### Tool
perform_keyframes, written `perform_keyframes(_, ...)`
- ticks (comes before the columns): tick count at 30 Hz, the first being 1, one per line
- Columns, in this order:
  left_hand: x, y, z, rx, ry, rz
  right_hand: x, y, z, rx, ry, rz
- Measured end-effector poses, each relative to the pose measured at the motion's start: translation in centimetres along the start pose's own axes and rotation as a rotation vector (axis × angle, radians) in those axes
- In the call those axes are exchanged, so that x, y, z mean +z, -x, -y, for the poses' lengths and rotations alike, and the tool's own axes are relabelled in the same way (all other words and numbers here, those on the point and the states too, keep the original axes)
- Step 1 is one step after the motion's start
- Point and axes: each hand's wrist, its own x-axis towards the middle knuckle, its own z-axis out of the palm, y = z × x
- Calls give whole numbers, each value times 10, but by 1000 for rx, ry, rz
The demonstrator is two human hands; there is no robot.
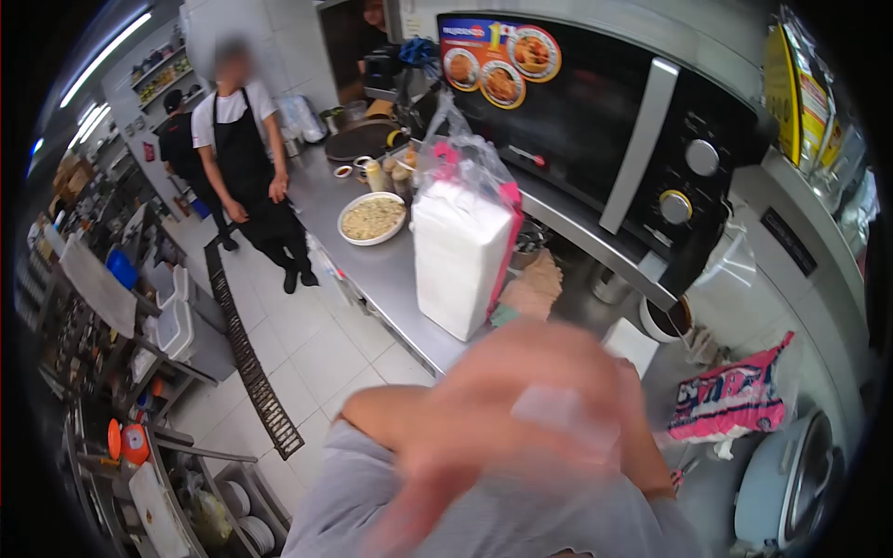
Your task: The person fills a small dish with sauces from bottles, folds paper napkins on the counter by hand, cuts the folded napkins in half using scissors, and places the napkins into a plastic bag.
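Note:
My hands are close together in front of my grey shirt [391,502], badly smeared by motion. My left hand [493,400] overlaps my right hand [595,372], so their fingers cannot be separated clearly. A small pale, whitish patch [558,409] shows against them; whether it is a held thing I cannot make out. Just beyond the hands, a tall pack of white napkins [460,251] stands upright on the steel counter [367,274], its clear and pink plastic wrapper open at the top. To the right lies a crumpled pink and white plastic packet [730,395].
A black microwave [567,139] stands behind the napkins. Nearby are a bowl of pale food [372,219], a cup of dark liquid [665,319] and a light-blue lidded cooker [781,484]. A person in a black apron [251,149] stands beyond the counter; shelves line the left.

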Motion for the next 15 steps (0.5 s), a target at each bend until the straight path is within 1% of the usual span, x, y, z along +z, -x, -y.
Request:
perform_keyframes(1, 2, -11, -13, 95, 50, -3, -2, -4, 3, -14, 21, 22)
perform_keyframes(3, 6, -22, -27, 129, 103, 60, 2, -7, 2, 6, 96, 48)
perform_keyframes(4, 9, -26, -29, 136, 125, 96, 2, -8, 1, -5, 69, 46)
perform_keyframes(7, 13, -29, -27, 109, 179, 150, 4, -8, -1, 7, 19, 28)
perform_keyframes(9, 14, -30, -20, 78, 210, 161, 12, -7, -4, 58, 27, 12)
perform_keyframes(11, 16, -30, -14, 56, 238, 177, 3, -3, 4, 38, -40, -49)
perform_keyframes(14, 16, -31, -6, 27, 270, 201, 0, -4, 6, 135, -124, -52)
perform_keyframes(15, 15, -30, -4, 17, 275, 210, 1, -4, 6, 134, -133, -62)
